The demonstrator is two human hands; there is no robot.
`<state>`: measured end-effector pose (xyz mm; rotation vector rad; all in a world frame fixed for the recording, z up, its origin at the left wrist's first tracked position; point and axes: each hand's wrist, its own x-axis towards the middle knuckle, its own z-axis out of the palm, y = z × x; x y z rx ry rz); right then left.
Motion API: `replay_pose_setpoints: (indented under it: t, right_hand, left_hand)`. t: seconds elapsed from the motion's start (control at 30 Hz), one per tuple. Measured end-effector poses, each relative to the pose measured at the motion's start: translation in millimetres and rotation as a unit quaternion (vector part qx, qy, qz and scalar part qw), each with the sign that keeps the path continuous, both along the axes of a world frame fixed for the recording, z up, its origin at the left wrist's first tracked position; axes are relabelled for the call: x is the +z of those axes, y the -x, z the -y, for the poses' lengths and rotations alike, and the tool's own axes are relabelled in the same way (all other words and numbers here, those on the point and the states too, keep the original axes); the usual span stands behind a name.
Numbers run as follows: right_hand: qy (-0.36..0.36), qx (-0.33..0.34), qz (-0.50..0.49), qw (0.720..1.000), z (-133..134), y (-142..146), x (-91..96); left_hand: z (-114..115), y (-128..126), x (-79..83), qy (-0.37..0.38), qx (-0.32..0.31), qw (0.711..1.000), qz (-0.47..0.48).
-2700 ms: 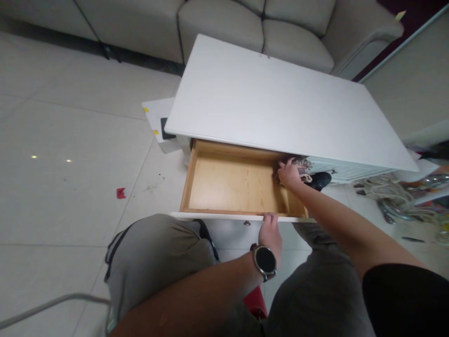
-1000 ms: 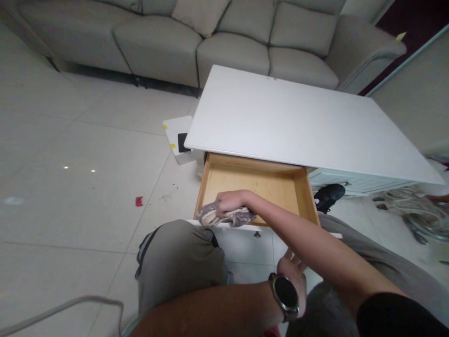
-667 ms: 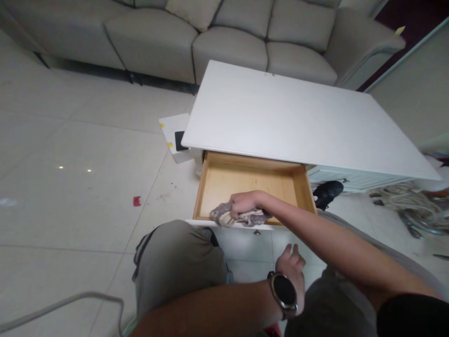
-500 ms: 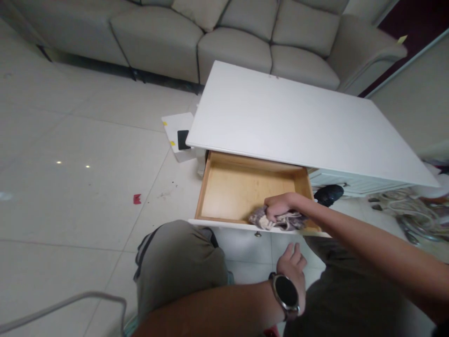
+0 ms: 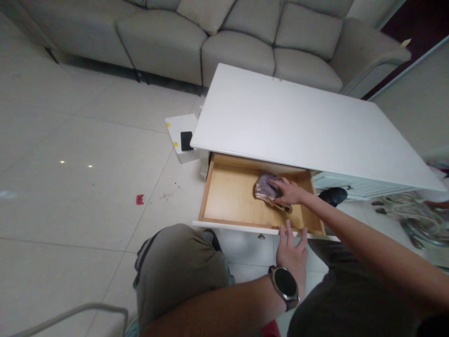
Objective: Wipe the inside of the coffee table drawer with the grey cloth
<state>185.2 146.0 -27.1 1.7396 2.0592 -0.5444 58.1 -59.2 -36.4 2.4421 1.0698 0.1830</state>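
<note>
A wooden drawer (image 5: 228,201) stands pulled out from under a white low table (image 5: 298,121). My right hand (image 5: 289,192) presses a crumpled purple-grey cloth (image 5: 265,186) onto the drawer floor toward its back right, fingers closed over the cloth. My left hand (image 5: 292,255), with a dark watch (image 5: 285,283) on the wrist, hovers with fingers spread just in front of the drawer's white front edge (image 5: 245,228), holding nothing. My knees are on either side below.
A beige sofa (image 5: 245,42) runs behind the table. A white box with a black patch (image 5: 182,138) lies on the tiled floor left of the table. A red scrap (image 5: 140,199) lies on the tiles. Cables (image 5: 414,220) lie at the right. A dark shoe (image 5: 333,195) lies beside the drawer.
My right hand swept the cloth along the drawer's front rim from left to right, then moved it back inside toward the rear. My left hand rose toward the drawer front and spread its fingers.
</note>
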Motion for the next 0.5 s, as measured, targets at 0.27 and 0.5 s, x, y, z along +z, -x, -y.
replay_pose_setpoints:
  t: [0.27, 0.5]
  right_hand:
    - [-0.014, -0.089, 0.007, 0.996, 2.7, 22.0, -68.8]
    - [-0.023, -0.006, -0.029, 0.999, -12.8, 119.5, -61.2]
  left_hand:
    - [-3.8, 0.6, 0.9, 0.001, 0.026, 0.997, -0.066]
    - [-2.8, 0.4, -4.7, 0.014, 0.018, 0.999, -0.028]
